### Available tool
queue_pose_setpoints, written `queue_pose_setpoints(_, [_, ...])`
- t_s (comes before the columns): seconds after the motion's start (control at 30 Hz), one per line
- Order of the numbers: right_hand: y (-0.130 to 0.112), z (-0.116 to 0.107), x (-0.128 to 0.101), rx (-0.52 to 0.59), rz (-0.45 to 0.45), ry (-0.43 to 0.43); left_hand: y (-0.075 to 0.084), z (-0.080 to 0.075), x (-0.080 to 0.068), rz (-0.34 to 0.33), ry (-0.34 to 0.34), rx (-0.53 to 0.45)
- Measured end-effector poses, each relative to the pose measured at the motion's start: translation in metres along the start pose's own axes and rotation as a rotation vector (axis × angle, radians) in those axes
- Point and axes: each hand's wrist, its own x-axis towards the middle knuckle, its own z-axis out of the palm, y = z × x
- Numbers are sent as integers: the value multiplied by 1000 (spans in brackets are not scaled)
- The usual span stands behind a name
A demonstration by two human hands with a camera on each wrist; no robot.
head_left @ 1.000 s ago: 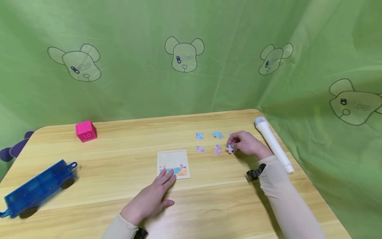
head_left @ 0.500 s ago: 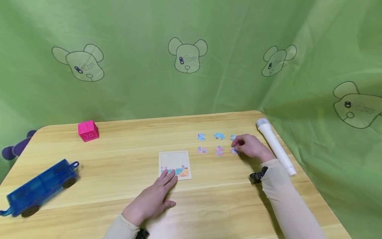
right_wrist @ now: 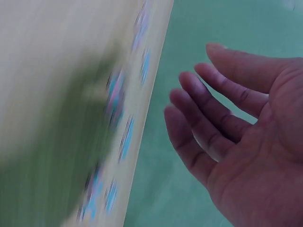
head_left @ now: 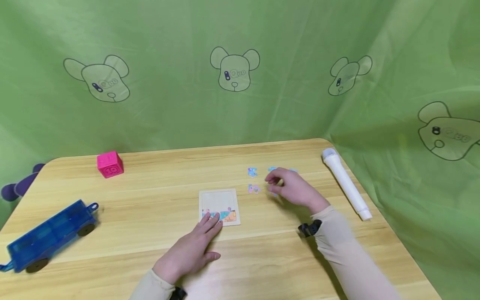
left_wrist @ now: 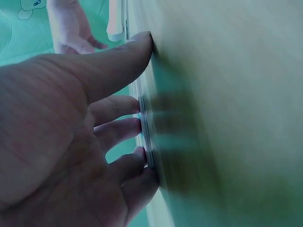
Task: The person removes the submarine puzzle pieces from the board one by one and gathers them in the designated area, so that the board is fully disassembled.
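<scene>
My left hand (head_left: 191, 250) lies with straight fingers on the lower edge of a small white puzzle tray (head_left: 238, 206). Coloured pieces (head_left: 230, 216) fill the tray's bottom part, partly under the fingertips. In the left wrist view, the fingertips (left_wrist: 140, 125) press along the tray's thin edge. My right hand (head_left: 294, 189) hovers over loose jigsaw pieces, thumb and loosely bent fingers apart, holding nothing. A blue piece (head_left: 252, 172) and a pink piece (head_left: 254, 188) show left of it; others are partly hidden beneath it. The right wrist view shows the pieces (right_wrist: 116, 94) blurred, in two rows.
On the table's right side lies a white toy microphone (head_left: 346, 183). A pink number cube (head_left: 110, 164) sits at the back left, and a blue toy wagon (head_left: 52, 235) at the left. Green curtain (head_left: 168, 104) hangs behind the table.
The right hand has let go of the piece at the right end of the near row and moved left over the middle pieces. The left hand stays on the tray.
</scene>
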Motion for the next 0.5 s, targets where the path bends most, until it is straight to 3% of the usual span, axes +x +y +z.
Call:
queue_pose_setpoints(0.23, [-40, 33, 14, 141, -83, -180, 0, 0, 0, -2, -2, 41])
queue_pose_setpoints(0.5, [-68, 68, 26, 84, -163, -248, 0, -1, -1, 2, -7, 43])
